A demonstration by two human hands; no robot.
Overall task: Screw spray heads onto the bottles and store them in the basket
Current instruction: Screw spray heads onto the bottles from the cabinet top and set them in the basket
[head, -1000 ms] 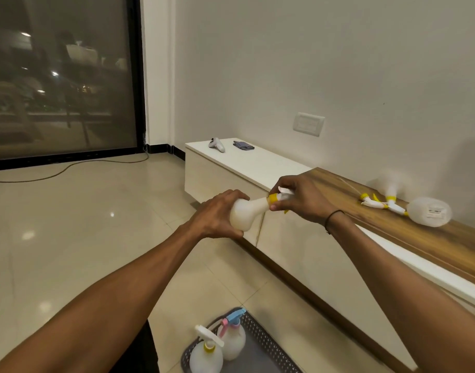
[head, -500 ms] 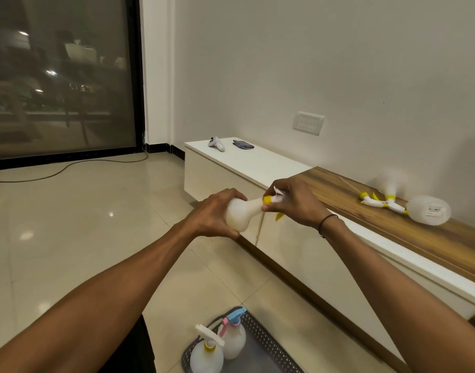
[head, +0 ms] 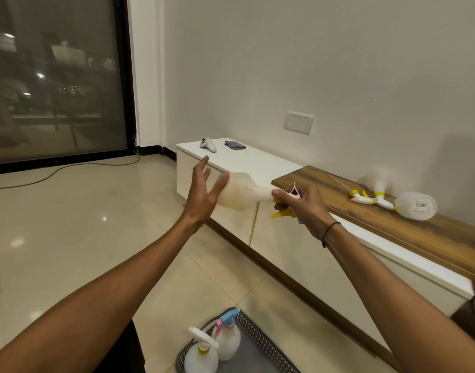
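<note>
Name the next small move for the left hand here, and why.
Probably close the left hand back around the white bottle. Its fingers are spread open against the body, while the right hand alone grips the yellow spray head at the neck, so the horizontal bottle needs steadying.

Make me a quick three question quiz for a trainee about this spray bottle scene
1. True or false: the left hand grips the held bottle.
2. How many bottles stand in the basket?
3. Which hand pinches the spray head: A left, B right?

Key: 1 false, its fingers are spread open beside the bottle. 2 two. 3 B, the right hand.
</note>
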